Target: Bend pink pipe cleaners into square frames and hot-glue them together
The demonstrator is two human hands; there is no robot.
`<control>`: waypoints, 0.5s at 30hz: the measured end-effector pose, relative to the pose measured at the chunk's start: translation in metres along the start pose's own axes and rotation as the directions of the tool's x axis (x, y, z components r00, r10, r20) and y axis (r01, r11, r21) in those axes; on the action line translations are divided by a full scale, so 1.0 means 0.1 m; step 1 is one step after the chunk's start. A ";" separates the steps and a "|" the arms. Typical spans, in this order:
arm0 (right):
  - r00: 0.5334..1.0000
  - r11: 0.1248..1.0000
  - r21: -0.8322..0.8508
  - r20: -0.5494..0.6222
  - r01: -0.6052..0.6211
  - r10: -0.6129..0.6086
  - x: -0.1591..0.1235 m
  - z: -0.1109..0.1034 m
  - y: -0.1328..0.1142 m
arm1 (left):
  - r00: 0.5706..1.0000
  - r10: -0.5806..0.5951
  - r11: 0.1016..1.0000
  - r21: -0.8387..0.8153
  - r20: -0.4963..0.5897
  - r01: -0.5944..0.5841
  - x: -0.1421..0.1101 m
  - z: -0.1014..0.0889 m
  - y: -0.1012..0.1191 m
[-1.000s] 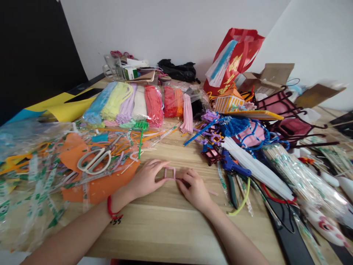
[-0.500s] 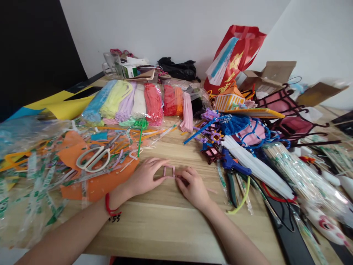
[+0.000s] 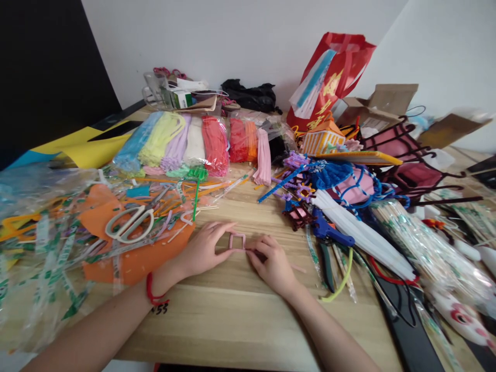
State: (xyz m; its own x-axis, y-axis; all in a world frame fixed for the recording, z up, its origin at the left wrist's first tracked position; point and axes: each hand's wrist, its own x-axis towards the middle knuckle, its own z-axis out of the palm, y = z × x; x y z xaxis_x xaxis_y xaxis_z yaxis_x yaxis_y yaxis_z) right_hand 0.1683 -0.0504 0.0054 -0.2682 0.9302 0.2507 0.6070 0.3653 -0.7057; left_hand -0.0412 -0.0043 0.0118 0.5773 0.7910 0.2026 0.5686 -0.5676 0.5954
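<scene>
A pink pipe cleaner bent into a small square outline stands out against the wooden table between my hands. My left hand has its forefinger along the top left corner and its thumb at the bottom left corner, holding the square between them. At the lower right corner, the closed fingertips of my right hand pinch the pipe cleaner; the exact grip is partly hidden. Behind my right wrist a short pale pink piece lies on the table.
Scissors rest on orange sheets among scraps at left. Bagged pipe cleaner bundles lie at the back. A blue glue gun, white pipe cleaners and wrapped sticks crowd the right, before a red bag.
Both hands keep almost the same place around the pink square. The view has shifted only very slightly.
</scene>
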 end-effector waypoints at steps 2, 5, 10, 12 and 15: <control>1.000 0.999 0.023 0.003 -0.023 0.023 0.01 -0.01 0.01 | 1.000 -0.002 1.000 -0.007 -0.008 0.002 0.00 0.00 -0.01; 0.999 0.998 0.042 0.007 -0.044 0.044 0.02 -0.02 0.02 | 1.000 0.002 1.000 -0.014 0.002 -0.002 0.01 0.01 -0.02; 0.999 0.997 0.055 -0.004 -0.045 0.046 0.02 -0.02 0.03 | 0.999 0.027 0.999 -0.016 0.018 -0.027 0.02 0.03 -0.02; 0.999 0.998 0.050 0.001 -0.037 0.038 0.02 -0.01 0.02 | 0.999 0.033 0.999 -0.013 0.019 -0.033 0.02 0.03 -0.02; 1.000 0.999 0.037 -0.001 -0.025 0.025 0.02 0.00 0.02 | 1.000 0.023 0.999 -0.027 -0.001 -0.023 0.01 0.06 -0.04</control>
State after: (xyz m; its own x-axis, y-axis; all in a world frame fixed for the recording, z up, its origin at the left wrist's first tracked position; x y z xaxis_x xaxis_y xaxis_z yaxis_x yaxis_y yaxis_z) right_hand 0.1689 -0.0480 0.0042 -0.2519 0.9391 0.2336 0.5851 0.3400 -0.7362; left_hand -0.0389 -0.0025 0.0053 0.5896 0.7779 0.2173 0.5393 -0.5794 0.6112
